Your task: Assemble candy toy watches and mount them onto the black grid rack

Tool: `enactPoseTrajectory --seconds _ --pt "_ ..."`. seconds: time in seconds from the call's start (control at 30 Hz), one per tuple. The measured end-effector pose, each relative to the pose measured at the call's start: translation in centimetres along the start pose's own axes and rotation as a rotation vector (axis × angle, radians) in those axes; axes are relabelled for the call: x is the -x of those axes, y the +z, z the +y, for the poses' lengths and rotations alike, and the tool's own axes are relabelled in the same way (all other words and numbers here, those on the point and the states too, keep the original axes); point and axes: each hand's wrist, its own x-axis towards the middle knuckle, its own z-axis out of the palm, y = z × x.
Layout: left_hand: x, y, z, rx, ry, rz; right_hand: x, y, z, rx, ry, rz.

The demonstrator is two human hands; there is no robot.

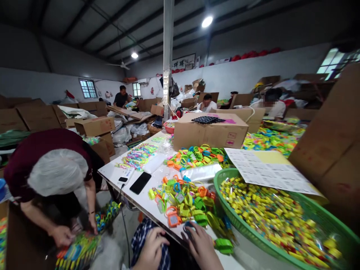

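Dark-blue piece [188, 225] at the right hand [201, 242] is partly hidden.

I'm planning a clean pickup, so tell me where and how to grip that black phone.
Probably pinch the black phone across its long sides, coming from above at the near edge of the white table: it lies flat and uncovered close to that edge.

A cardboard box [202, 133] (pink marks [230, 142] on its side) bears a black tray [206, 119] while ceiling lamps [207, 21] glow.
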Motion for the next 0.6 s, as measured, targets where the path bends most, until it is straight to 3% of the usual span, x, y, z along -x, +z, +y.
enactPoseTrajectory --seconds 0.17,0.33,0.47,0.6 --pt "-5.5 -2.2 -2.9 -0.143 -0.142 0.206 0.0 2.2 1.9 0.201 -0.016 0.002" --pt "-10.4 -1.8 -7.1 -0.246 -0.127 0.308 0.4 3.0 2.4 0.322 -0.097 0.098" --pt "-12.1 -0.6 -8.9 -0.259 -0.122 0.368 0.6 3.0 2.9 0.402 -0.178 0.142" --pt "-12.3 0.5 -9.8 -0.293 -0.165 0.416 0.5 3.4 3.9 0.446 -0.242 0.205"
